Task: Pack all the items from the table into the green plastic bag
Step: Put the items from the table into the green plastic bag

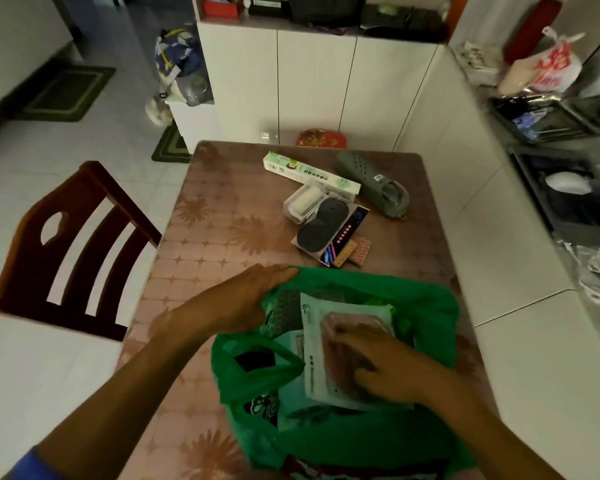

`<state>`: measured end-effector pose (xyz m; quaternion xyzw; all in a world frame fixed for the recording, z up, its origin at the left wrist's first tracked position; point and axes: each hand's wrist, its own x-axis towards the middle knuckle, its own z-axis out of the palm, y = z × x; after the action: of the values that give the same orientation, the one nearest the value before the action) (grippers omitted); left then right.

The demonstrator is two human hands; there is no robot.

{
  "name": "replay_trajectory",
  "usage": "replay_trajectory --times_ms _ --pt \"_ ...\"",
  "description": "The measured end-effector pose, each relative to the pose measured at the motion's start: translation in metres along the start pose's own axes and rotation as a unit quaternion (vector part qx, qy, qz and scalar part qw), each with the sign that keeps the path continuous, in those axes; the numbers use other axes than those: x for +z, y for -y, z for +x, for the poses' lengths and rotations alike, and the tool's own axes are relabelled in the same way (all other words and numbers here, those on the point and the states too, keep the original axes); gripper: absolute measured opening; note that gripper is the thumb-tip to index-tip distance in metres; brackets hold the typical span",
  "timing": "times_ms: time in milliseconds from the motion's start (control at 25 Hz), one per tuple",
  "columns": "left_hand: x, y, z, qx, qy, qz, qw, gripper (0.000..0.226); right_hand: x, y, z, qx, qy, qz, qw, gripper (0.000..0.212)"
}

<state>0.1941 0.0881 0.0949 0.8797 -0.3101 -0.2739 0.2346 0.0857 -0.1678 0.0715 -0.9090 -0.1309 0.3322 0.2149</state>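
Observation:
The green plastic bag [426, 306] lies open at the near edge of the table [222, 216]. My left hand [243, 299] grips the bag's far left rim and holds it open. My right hand [388, 368] is inside the opening, closed on a clear plastic container [340, 334] that rests on a white-green packet [312, 341]. Further back on the table lie a long green-white box [309, 171], a grey-green clog [371, 181], a clear case with a white bar [303, 200], a black oval pad on a boxed card [323, 225] and pill blister strips [357, 251].
A dark wooden chair [66, 251] stands at the table's left side. White cabinets [312, 88] rise behind the table and a counter with trays and bags [551, 112] runs along the right. A red packet [321, 138] lies at the table's far edge.

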Motion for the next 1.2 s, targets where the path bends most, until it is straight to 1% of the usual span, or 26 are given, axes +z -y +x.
replay_trajectory --times_ms 80,120,160,200,240,280,320,360,400,440,480,520,560,600,640,680,720,800,840,920,1000,1080,1120,1160,1200 --pt "0.002 0.000 -0.002 0.009 -0.002 0.005 1.000 0.080 0.007 0.007 0.010 0.036 0.042 -0.151 0.987 0.054" --pt "0.002 -0.001 -0.004 0.005 0.001 0.008 1.000 0.080 0.005 0.006 0.010 0.053 0.071 -0.197 0.976 0.053" --pt "0.003 0.000 -0.006 -0.001 0.007 0.004 1.000 0.081 0.000 0.008 0.006 0.059 0.092 -0.218 0.970 0.053" --pt "0.003 -0.002 -0.009 -0.007 0.012 -0.010 1.000 0.080 -0.006 0.008 0.001 0.051 0.099 -0.209 0.972 0.050" --pt "0.002 -0.002 -0.009 -0.007 0.015 -0.032 0.999 0.078 -0.017 0.008 -0.001 0.039 0.086 -0.168 0.981 0.043" --pt "-0.001 -0.003 -0.008 -0.007 0.012 -0.063 0.998 0.074 -0.030 0.007 0.004 0.027 0.043 -0.088 0.995 0.035" --pt "-0.003 -0.003 -0.005 0.000 0.005 -0.095 0.995 0.068 -0.048 0.006 0.016 0.021 -0.029 0.014 0.999 0.028" --pt "-0.005 -0.003 -0.002 -0.001 -0.005 -0.107 0.994 0.061 -0.068 0.002 0.033 0.013 -0.115 0.094 0.989 0.023" --pt "-0.007 -0.004 0.003 -0.002 -0.017 -0.107 0.994 0.054 -0.088 -0.003 0.058 0.021 -0.194 0.155 0.968 0.018" --pt "-0.008 -0.003 0.006 -0.006 -0.026 -0.100 0.995 0.049 -0.106 -0.006 0.082 0.046 -0.260 0.219 0.940 0.014" --pt "-0.009 -0.004 0.008 -0.003 -0.034 -0.095 0.995 0.049 -0.122 -0.011 0.108 0.095 -0.296 0.283 0.907 0.011" --pt "-0.010 -0.005 0.008 0.001 -0.039 -0.091 0.995 0.052 -0.128 -0.024 0.141 0.151 -0.303 0.333 0.880 0.009" --pt "-0.010 -0.004 0.009 0.003 -0.042 -0.084 0.996 0.058 -0.128 -0.039 0.173 0.215 -0.270 0.342 0.874 0.009" --pt "-0.008 -0.001 0.010 0.000 -0.047 -0.069 0.997 0.064 -0.122 -0.056 0.202 0.257 -0.227 0.327 0.881 0.011" --pt "-0.006 0.001 0.011 -0.003 -0.051 -0.051 0.997 0.069 -0.111 -0.077 0.231 0.275 -0.187 0.328 0.884 0.013" --pt "-0.003 0.005 0.011 -0.007 -0.049 -0.041 0.998 0.073 -0.102 -0.092 0.253 0.289 -0.172 0.343 0.877 0.016" --pt "-0.001 0.007 0.010 -0.010 -0.047 -0.044 0.998 0.075 -0.094 -0.099 0.265 0.296 -0.173 0.384 0.858 0.019" --pt "0.001 0.007 0.010 -0.020 -0.050 -0.061 0.997 0.076 -0.086 -0.102 0.273 0.315 -0.220 0.457 0.802 0.022" --pt "0.000 0.006 0.011 -0.024 -0.054 -0.066 0.996 0.075 -0.085 -0.099 0.270 0.317 -0.244 0.461 0.792 0.024" --pt "0.000 0.005 0.013 -0.029 -0.061 -0.067 0.995 0.076 -0.085 -0.097 0.262 0.292 -0.286 0.439 0.800 0.025" --pt "0.000 0.000 0.010 -0.029 -0.054 -0.059 0.996 0.081 -0.092 -0.096 0.249 0.237 -0.331 0.417 0.812 0.028" --pt "0.001 -0.005 0.004 -0.028 -0.051 -0.010 0.998 0.086 -0.112 -0.086 0.229 0.180 -0.384 0.428 0.798 0.029" --pt "0.000 -0.008 0.001 -0.035 -0.052 0.025 0.998 0.087 -0.123 -0.075 0.213 0.140 -0.424 0.434 0.783 0.029" --pt "-0.002 -0.009 -0.002 -0.046 -0.049 0.053 0.996 0.088 -0.134 -0.061 0.192 0.102 -0.457 0.427 0.773 0.028" --pt "-0.003 -0.009 -0.006 -0.051 -0.040 0.067 0.996 0.089 -0.141 -0.046 0.167 0.064 -0.485 0.405 0.773 0.028"
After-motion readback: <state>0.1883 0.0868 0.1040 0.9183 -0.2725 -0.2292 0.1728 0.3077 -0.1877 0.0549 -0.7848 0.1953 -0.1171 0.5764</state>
